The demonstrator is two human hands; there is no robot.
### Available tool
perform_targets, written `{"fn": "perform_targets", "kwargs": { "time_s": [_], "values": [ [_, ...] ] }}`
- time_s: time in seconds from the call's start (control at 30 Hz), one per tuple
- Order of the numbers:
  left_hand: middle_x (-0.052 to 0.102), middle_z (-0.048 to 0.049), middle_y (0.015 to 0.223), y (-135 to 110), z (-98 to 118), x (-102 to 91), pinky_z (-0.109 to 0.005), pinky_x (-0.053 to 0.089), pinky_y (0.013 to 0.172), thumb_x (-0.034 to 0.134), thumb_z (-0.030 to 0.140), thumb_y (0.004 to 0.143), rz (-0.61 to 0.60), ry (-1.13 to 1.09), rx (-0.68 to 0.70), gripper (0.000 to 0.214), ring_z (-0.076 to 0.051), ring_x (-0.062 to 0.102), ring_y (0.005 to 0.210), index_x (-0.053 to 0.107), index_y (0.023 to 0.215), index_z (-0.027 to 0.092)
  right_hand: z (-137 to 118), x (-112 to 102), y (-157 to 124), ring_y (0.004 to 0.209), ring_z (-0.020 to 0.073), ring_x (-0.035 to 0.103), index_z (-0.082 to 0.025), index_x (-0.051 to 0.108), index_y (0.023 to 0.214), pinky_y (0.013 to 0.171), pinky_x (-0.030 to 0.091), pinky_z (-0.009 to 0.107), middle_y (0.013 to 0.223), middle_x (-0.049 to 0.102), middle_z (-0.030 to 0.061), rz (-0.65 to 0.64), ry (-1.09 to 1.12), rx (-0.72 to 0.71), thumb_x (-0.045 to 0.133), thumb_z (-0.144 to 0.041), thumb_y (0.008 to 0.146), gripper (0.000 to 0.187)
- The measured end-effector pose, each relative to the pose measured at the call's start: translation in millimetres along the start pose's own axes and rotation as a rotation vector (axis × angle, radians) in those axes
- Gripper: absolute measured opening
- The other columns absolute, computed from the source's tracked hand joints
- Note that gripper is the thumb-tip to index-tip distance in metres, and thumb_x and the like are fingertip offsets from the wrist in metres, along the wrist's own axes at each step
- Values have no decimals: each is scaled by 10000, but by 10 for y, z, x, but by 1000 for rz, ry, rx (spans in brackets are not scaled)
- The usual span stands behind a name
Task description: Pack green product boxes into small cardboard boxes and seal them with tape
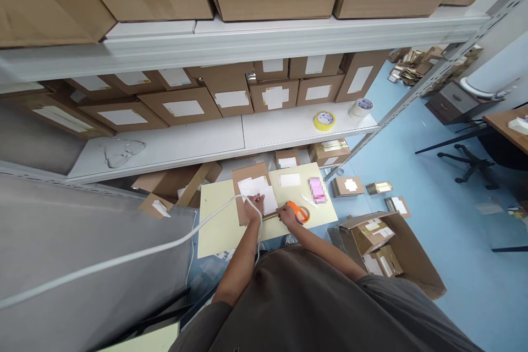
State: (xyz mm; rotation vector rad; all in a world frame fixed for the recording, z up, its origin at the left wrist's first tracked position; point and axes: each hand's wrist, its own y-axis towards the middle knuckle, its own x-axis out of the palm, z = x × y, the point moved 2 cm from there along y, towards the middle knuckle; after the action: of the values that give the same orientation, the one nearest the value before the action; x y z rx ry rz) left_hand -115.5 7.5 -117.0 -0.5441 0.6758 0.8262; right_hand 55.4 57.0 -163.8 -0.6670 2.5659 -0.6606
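Grey-white metal shelving (198, 140), loaded with brown cartons, fills the far side of my head view and is the biggest thing in it. Under its near edge juts a pale yellow flat-topped counter (218, 220), and to the right on the blue floor stands a large brown cardboard carton with raised flaps (416, 253), smaller packed boxes inside. Around the middle of the counter lies a flat brown cardboard box (240, 212), bearing overlapping white paper sheets (270, 198). What I'd steer by is how that box sits to the hands: it lies just ahead of them, its long axis running away from the body, the far end leaning slightly left. The left hand (254, 207) is the nearer, lying over the box's near part at the sheets, fingers bent; I can't make out whether that grip pinches paper or merely rests. The right hand (284, 214) is at the near right corner, fingers drawn in, though from here I can't tell whether its grip closes on the edge. Right of that hand lie a blurred pink rectangular item (317, 190), farther off, and an orange loop-handled tool (304, 213), just beside the knuckles.
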Motion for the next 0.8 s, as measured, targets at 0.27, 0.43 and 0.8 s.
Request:
{"fn": "perform_targets", "kwargs": {
  "time_s": [0.27,0.43,0.8],
  "values": [
    [780,-180,1238,-2,71,-31,-404,566,999,645,420,986,-78,142,13,338,-307,735,1143,833,1058,148,-103,-28,-27,702,201,689,-197,681,714,671,502,266,664,717,38,23,-188,68,658,-281,917,220],
    [755,-198,1278,-22,150,-68,-397,540,999,596,447,1038,-149,294,34,372,-314,732,1138,820,1057,151,-198,-77,-49,879,232,730,-144,790,855,777,497,279,862,801,102,18,-349,55,675,-263,939,186],
    [787,-278,1199,148,90,-256,-441,542,949,644,606,1009,-246,442,-71,651,-410,746,1156,666,1344,48,-323,-123,-105,937,248,753,-141,828,952,824,509,294,960,828,132,-14,-589,15,678,-298,1007,224]
  ]
}}
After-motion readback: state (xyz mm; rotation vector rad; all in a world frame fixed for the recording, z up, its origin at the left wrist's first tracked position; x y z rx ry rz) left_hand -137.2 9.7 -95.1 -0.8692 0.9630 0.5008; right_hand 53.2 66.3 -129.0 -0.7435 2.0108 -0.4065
